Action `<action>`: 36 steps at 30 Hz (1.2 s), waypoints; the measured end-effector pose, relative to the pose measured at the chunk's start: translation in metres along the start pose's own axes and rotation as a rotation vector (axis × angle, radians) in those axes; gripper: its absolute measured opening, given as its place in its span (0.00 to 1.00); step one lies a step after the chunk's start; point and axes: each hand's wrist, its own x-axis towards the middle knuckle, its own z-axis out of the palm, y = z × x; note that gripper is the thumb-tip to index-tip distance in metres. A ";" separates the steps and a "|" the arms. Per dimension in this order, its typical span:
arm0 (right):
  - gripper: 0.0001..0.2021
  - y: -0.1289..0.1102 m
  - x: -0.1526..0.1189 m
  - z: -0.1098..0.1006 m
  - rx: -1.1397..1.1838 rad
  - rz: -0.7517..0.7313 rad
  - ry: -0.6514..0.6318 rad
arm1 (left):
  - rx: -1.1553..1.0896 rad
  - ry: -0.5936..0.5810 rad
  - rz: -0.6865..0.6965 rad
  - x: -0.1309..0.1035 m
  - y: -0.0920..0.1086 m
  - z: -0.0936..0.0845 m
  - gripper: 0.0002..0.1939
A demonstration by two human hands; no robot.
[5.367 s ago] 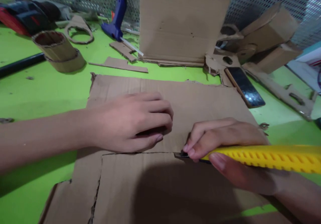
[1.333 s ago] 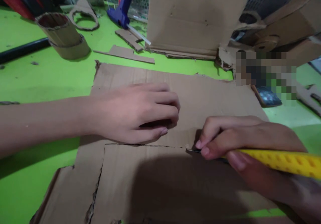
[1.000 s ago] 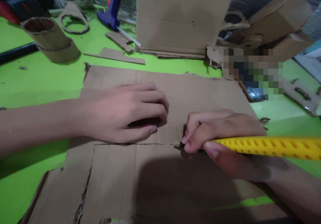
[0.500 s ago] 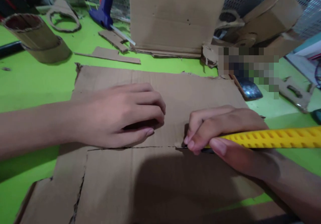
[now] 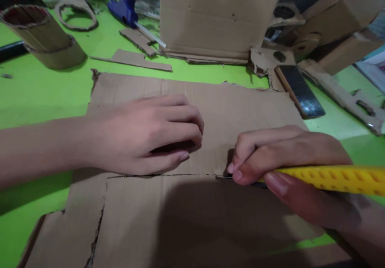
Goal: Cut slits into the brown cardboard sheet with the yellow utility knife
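Observation:
A flat sheet of brown cardboard (image 5: 135, 224) lies before me, with a cut line running across it and a ragged slit toward the lower left. My left hand (image 5: 150, 134) rests palm down on the sheet just above the cut line, fingers bent, thumb apart, holding nothing. To its right, my right hand (image 5: 285, 156) is closed around a yellow utility knife (image 5: 337, 178). The knife's blade touches the cardboard at the right end of the cut line; its tip is mostly hidden by my fingers.
Behind the sheet stands an upright cardboard panel (image 5: 216, 19). A blue glue gun (image 5: 128, 5), cardboard scraps (image 5: 132, 59) and a cardboard tube (image 5: 54, 39) are at the back left. A phone (image 5: 300, 91) and cardboard pieces (image 5: 339, 23) lie right, on the green table (image 5: 27, 93).
My right hand and the knife have shifted slightly right, and the knife's handle end sits lower. The view has moved a little. My left hand stays on the cardboard.

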 end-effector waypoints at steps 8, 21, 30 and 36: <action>0.09 0.002 -0.001 0.016 -0.048 -0.074 0.011 | 0.020 -0.012 0.001 0.001 0.000 -0.001 0.10; 0.12 0.019 -0.007 -0.002 0.209 0.022 -0.038 | 0.031 -0.028 -0.004 0.000 0.002 -0.002 0.11; 0.12 0.017 -0.006 -0.001 0.201 0.029 -0.005 | -0.003 -0.004 -0.002 0.001 0.001 -0.001 0.10; 0.14 0.013 -0.004 -0.002 0.167 0.037 0.001 | -0.004 -0.018 0.011 0.000 0.000 -0.001 0.10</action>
